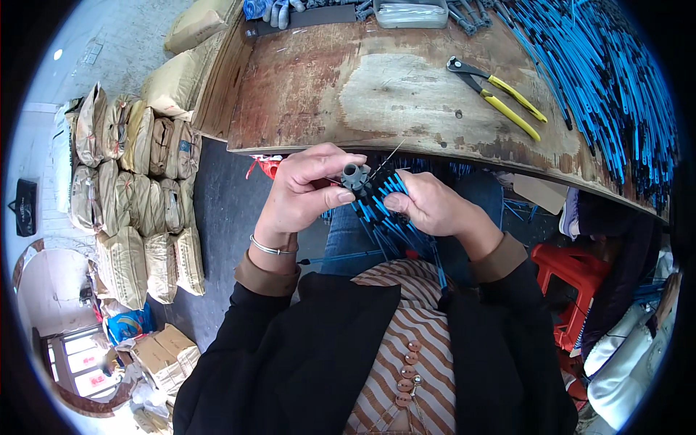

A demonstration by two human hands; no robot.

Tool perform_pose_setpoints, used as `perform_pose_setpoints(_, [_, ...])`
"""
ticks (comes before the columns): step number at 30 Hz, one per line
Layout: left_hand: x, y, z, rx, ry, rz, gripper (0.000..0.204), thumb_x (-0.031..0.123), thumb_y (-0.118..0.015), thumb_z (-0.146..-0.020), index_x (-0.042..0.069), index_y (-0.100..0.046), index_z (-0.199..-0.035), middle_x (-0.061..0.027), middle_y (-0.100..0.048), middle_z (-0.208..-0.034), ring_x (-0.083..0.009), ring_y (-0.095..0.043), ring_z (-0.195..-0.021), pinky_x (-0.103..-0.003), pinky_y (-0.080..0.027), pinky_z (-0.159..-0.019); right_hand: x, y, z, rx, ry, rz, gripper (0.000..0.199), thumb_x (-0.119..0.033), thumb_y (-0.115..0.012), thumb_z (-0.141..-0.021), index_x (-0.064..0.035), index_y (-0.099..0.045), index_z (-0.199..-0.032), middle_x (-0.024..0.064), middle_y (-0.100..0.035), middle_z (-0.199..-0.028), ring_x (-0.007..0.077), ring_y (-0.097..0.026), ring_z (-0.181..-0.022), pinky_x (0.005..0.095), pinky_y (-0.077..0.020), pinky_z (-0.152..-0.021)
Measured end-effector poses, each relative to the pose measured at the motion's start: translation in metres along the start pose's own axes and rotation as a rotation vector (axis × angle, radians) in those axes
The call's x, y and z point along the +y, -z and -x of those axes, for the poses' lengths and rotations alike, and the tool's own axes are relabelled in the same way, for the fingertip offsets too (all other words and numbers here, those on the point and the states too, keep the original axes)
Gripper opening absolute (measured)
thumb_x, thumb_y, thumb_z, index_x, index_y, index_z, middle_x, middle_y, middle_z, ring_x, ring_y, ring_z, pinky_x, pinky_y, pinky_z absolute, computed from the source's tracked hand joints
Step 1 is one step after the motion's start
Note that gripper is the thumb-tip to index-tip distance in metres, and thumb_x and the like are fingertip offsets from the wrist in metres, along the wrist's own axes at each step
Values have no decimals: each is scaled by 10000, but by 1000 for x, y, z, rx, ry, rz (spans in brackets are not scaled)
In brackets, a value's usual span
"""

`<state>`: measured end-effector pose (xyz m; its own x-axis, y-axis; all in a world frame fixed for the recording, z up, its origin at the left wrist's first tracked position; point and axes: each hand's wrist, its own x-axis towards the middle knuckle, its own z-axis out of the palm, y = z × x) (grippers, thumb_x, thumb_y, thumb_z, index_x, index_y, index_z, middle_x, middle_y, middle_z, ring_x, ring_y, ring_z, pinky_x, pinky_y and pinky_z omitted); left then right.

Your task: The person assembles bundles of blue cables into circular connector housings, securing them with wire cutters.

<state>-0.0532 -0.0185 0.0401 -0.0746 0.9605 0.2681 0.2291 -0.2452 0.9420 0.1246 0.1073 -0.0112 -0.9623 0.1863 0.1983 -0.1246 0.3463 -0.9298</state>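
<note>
While both hands work close together just below the near edge of the wooden table (pixel 406 94), the left hand (pixel 301 192) pinches a small grey plastic hub (pixel 352 175), a short cylinder with a round hole in its top, between thumb and fingertips. Touching that hub, the right hand (pixel 428 203) is closed around a bundle of thin blue rods with black ends (pixel 384 210), which fan out stiffly from the hub and trail down over the person's lap; a fine dark wire-like strand sticks up from the bundle toward the table edge. A slim metal bangle (pixel 272 248) circles the left wrist, above a brown cuff and black sleeve. On the tabletop, whose reddish veneer is worn to pale, scuffed patches, lie pliers with yellow handles (pixel 500 94), jaws slightly parted. Well to the right, a large heap of the same blue and black rods (pixel 616 80) spreads across the table. At the far edge sits a clear plastic box (pixel 411 13). Left of the table, stuffed tan paper sacks (pixel 138 188) are stacked in rows on the grey floor, and a red plastic stool (pixel 569 279) stands at the right.
</note>
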Motion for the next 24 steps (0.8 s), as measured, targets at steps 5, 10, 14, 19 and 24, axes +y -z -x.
perform_pose_setpoints(5, [0,2,-3,-109,-95,-48,419,19,-715,-690,-1,-615,-1097,-39,-585,-856,-90,-511,-728,-214,-415,-639,-1,3,-3,-80,24,-100,321,-291,-456,-924,29,-470,-900,231,-544,-687,418,-538,-656,424,-416,-576])
perform_pose_setpoints(10, [-1,3,-9,-78,104,50,417,25,-711,-703,8,-610,-1108,-54,-598,-927,-111,-547,-793,-231,-439,-691,1,1,-3,-6,-56,-41,332,-292,-449,-928,36,-457,-872,222,-535,-645,416,-534,-638,429,-408,-563])
perform_pose_setpoints(14, [-1,5,-17,-7,410,371,457,53,-697,-737,20,-561,-1172,-80,-616,-987,-148,-584,-869,-265,-476,-765,4,-12,0,170,-58,45,336,-286,-448,-927,35,-450,-830,223,-534,-629,416,-539,-630,443,-406,-560])
perform_pose_setpoints(19, [-10,10,-23,156,714,572,484,40,-656,-790,20,-485,-1242,-81,-617,-995,-141,-593,-880,-265,-486,-774,9,-21,-5,416,-75,149,337,-285,-458,-921,24,-458,-788,233,-542,-619,428,-548,-612,478,-414,-552])
perform_pose_setpoints(24, [-9,-15,-20,479,666,514,293,46,-633,-825,-11,-570,-1106,-1,-599,-870,-70,-553,-786,-213,-465,-715,11,-27,-12,545,-131,291,330,-290,-485,-907,17,-479,-786,239,-552,-608,435,-557,-593,500,-431,-534])
